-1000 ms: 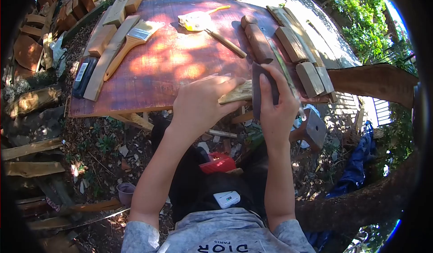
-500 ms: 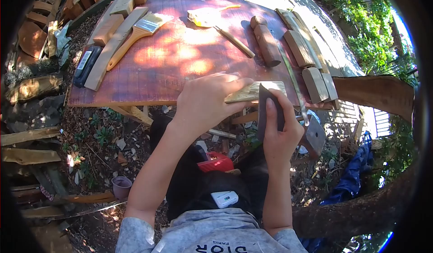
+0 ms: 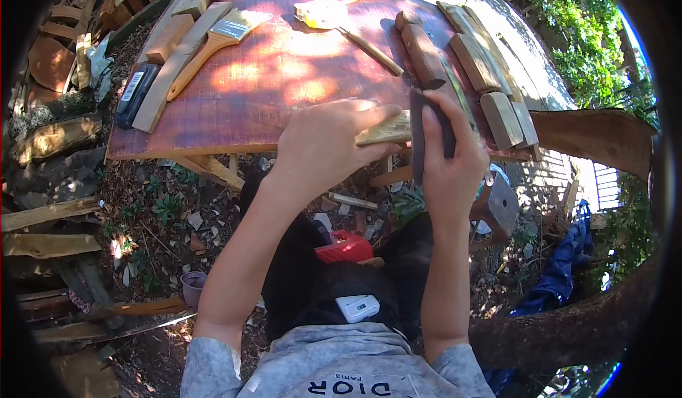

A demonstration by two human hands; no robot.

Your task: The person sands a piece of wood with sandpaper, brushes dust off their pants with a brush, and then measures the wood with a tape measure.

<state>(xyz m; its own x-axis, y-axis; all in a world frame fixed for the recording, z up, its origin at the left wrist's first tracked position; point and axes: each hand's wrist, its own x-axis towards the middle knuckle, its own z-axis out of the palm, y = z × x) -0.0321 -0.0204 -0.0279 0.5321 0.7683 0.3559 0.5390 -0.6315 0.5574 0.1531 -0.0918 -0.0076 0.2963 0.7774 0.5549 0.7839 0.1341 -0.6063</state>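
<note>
My left hand [image 3: 323,139] is closed on one end of a small wooden block [image 3: 385,129], fingers above and thumb below, near the table's front edge. Fingers and thumb of my right hand [image 3: 451,149] pinch a dark, bent sheet [image 3: 428,139] that looks like sandpaper. The sheet stands against the block's right end and hides it. Beyond my hands lie a carved wooden piece [image 3: 420,50] and a thin wooden-handled tool [image 3: 373,51].
The reddish table [image 3: 213,128] bears a wide brush [image 3: 209,53], a dark bottle [image 3: 136,94], a yellow-stained brush [image 3: 321,13], and wooden blocks at left and right [image 3: 474,62]. A red container [image 3: 344,246] is below, a purple pot [image 3: 193,286] lower left.
My right hand has moved slightly up and right with the sheet, which now covers the block's right end. The table appears slightly higher in view.
</note>
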